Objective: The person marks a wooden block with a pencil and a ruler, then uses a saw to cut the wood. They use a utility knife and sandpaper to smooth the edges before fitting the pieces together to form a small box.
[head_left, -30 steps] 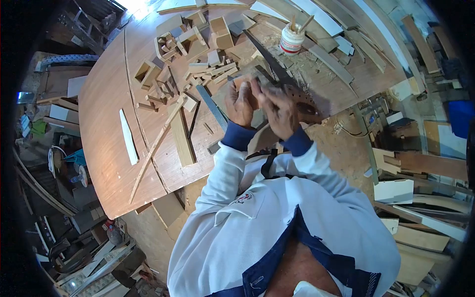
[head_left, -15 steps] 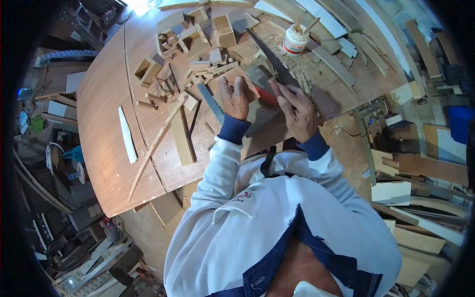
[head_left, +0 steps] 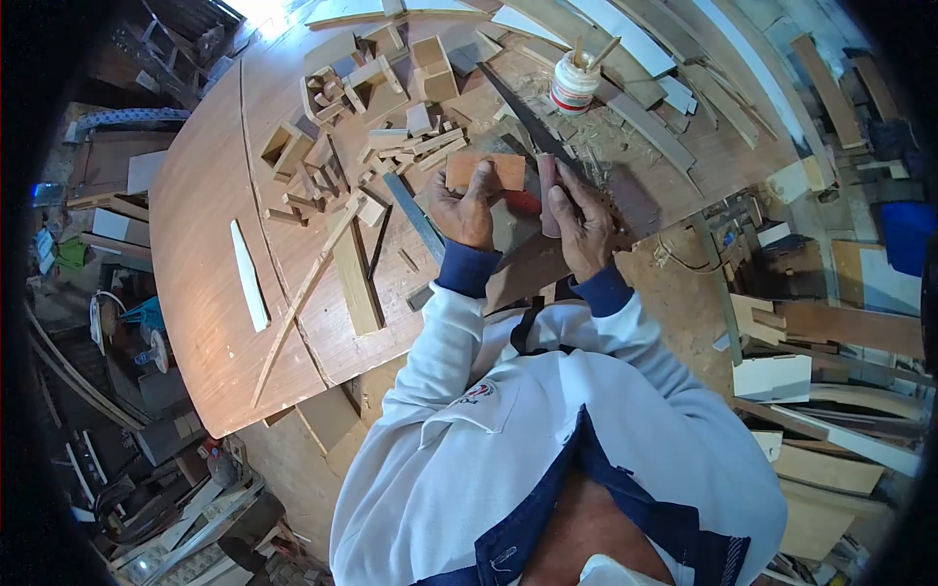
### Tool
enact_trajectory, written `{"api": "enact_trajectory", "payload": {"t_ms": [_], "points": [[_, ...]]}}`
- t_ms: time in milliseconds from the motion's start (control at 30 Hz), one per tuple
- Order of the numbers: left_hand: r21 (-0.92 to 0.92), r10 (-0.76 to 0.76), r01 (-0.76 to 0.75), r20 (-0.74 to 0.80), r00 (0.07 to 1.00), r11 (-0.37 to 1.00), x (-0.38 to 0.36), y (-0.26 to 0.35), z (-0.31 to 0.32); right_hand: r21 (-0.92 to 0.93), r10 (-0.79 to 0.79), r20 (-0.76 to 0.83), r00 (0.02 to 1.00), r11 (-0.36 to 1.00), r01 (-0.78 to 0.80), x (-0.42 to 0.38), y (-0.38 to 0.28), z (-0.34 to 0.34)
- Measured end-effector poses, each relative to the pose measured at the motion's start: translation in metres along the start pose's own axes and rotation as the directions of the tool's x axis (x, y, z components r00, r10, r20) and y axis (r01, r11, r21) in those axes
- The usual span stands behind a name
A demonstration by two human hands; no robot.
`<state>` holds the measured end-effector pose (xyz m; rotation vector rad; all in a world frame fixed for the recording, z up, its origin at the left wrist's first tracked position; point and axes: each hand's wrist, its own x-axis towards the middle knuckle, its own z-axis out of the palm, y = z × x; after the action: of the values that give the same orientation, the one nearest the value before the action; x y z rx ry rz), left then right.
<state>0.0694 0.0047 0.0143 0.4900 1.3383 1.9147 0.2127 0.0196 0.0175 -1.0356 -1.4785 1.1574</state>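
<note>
Between the thumb and fingers of my left hand (head_left: 465, 219) is a small flat rectangular piece of wood (head_left: 505, 173), its broad face turned up. My right hand (head_left: 586, 230) grips a reddish-brown sanding block (head_left: 549, 200), held upright just right of the wood and apart from it. Both hands are over the near edge of the wooden table (head_left: 195, 293). Beyond them lies a handsaw (head_left: 516, 105), its handle end hidden behind my right hand. A red object (head_left: 524, 202) shows partly under the wood piece.
Small open wooden boxes (head_left: 434, 70) and several offcuts (head_left: 415, 146) crowd the table's far middle. A white jar (head_left: 575, 86) with sticks in it stands at the back right. A long thin strip (head_left: 305, 298) and a board (head_left: 356, 283) lie to the left.
My left hand has turned, bringing the wood piece flatter and to the right. The sanding block in my right hand has swung upright, and that hand has shifted slightly toward me.
</note>
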Motion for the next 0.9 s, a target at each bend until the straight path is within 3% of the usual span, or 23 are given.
{"api": "enact_trajectory", "payload": {"t_ms": [67,133,167,200,267,333,400,467,567,600,667,700,767,833,900], "points": [[-0.001,-0.013,0.013,-0.003,1.0,1.0,-0.003,0.0,-0.001,-0.004,-0.05,-0.017,0.999,0.999,0.05,-0.001,0.004,0.003],[-0.001,-0.02,0.02,-0.004,1.0,1.0,-0.006,-0.003,-0.003,-0.402,-0.336,0.111,0.935,0.845,0.352,-0.001,0.007,0.005],[0.029,-0.06,0.059,0.012,0.998,0.998,-0.009,-0.01,-0.004,-0.489,-0.445,0.119,0.888,0.752,0.442,0.004,0.01,0.01],[0.061,-0.102,0.101,0.021,0.995,0.993,-0.011,-0.016,-0.007,-0.484,-0.444,0.123,0.887,0.754,0.444,0.01,0.018,0.01],[0.032,-0.137,0.137,0.002,0.991,0.99,-0.013,-0.015,-0.013,-0.504,-0.199,0.094,0.975,0.836,0.219,0.026,0.04,0.002],[-0.031,-0.1,0.1,-0.02,0.995,0.995,-0.022,-0.003,-0.007,-0.447,-0.131,0.113,0.985,0.878,0.168,0.031,0.043,-0.004],[-0.073,-0.113,0.109,-0.047,0.992,0.991,-0.023,-0.003,-0.005,-0.108,0.078,0.099,0.992,0.992,-0.067,0.02,0.041,-0.006],[-0.12,-0.124,0.116,-0.059,0.991,0.986,-0.022,-0.002,0.0,-0.056,-0.012,0.058,0.998,0.998,0.015,0.009,0.032,0.008],[-0.135,-0.209,0.199,-0.062,0.976,0.971,-0.025,0.001,-0.005,0.111,0.086,0.018,0.996,0.99,-0.088,0.007,0.022,0.011],[-0.046,-0.219,0.217,-0.033,0.975,0.975,-0.022,0.0,-0.011,0.112,0.085,0.017,0.996,0.99,-0.086,0.009,0.019,0.009],[0.045,-0.231,0.231,-0.001,0.973,0.972,-0.019,-0.001,-0.019,0.249,0.34,0.107,0.934,0.9,-0.357,0.014,0.015,0.004],[0.117,-0.219,0.212,0.055,0.974,0.97,-0.02,0.004,-0.021,0.251,0.341,0.102,0.934,0.9,-0.356,0.017,0.016,0.002],[0.191,-0.219,0.195,0.113,0.969,0.962,-0.02,0.011,-0.022,0.067,0.111,0.07,0.991,0.991,-0.116,0.023,0.02,0.0],[0.23,-0.293,0.23,0.298,0.908,0.946,-0.02,0.016,-0.022,0.046,0.131,0.098,0.987,0.99,-0.136,0.027,0.018,-0.002],[0.244,-0.328,0.259,0.307,0.894,0.935,-0.018,0.013,-0.02,0.029,0.141,0.127,0.982,0.989,-0.145,0.03,0.011,0.0]]}}
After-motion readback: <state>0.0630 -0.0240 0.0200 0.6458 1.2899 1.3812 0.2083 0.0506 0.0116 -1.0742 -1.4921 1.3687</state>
